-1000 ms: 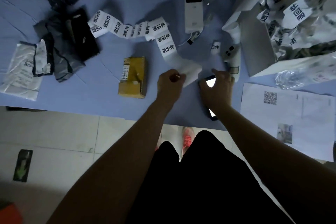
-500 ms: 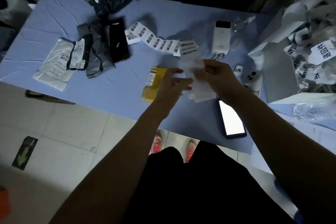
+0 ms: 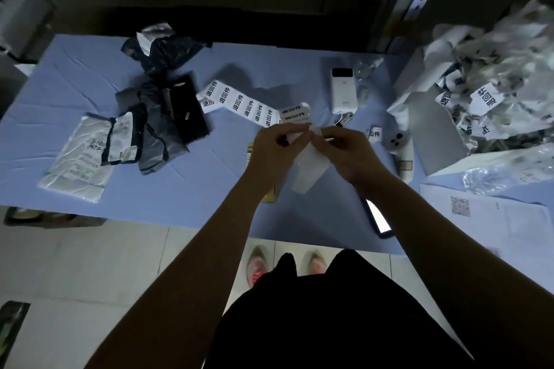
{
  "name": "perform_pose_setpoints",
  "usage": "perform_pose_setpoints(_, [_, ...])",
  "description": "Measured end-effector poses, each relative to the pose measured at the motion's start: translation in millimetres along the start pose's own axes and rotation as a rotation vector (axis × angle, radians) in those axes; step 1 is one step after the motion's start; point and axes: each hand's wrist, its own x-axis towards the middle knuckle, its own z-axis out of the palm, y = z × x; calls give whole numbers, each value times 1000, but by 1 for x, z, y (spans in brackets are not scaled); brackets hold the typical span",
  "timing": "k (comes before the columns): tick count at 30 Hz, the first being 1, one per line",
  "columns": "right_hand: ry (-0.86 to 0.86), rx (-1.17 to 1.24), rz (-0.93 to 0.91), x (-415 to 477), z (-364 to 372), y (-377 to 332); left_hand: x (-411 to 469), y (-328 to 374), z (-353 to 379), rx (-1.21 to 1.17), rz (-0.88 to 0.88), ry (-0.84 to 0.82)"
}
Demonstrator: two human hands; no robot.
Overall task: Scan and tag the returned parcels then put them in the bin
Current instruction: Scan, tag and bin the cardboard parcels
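Currently I see both grips raised over the near half of the desk (image 3: 54, 90). Left grip (image 3: 274, 153) and right grip (image 3: 344, 151) each pinch the blank end of the label strip (image 3: 239, 105), which runs back across the desk. A yellow box (image 3: 269, 195) lies mostly hidden under the left grip. Bagged parcels (image 3: 156, 135) lie left, the bin (image 3: 434, 135) right.

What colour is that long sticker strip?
The sticker strip is white with black printed characters, seen best in the head view.
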Motion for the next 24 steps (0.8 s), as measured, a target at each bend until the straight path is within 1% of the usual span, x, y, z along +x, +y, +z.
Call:
perform_pose_setpoints(4, [70,37,-2,-5,8,-6,1,-2,-6,88,-2,-3])
perform_pose_setpoints(7, [114,32,-24,-11,14,-12,-1,0,-15,100,68,-81])
perform_pose_setpoints(10, [145,-26,-51,-15,19,-14,-4,4,-21,72,118,-114])
perform_pose_setpoints(14, [180,-121,-80,-18,21,-12,0,7,-23,122,190,-161])
perform_pose_setpoints(16, [196,-159,-94,-19,19,-10,3,7,-25,135,171,-183])
perform_pose_setpoints(18, [212,-210,-100,-19,17,-10,6,5,-27,94,140,-194])
perform_pose_setpoints(24, [222,-233,-135,-21,16,-10,8,2,-29,-119,6,-263])
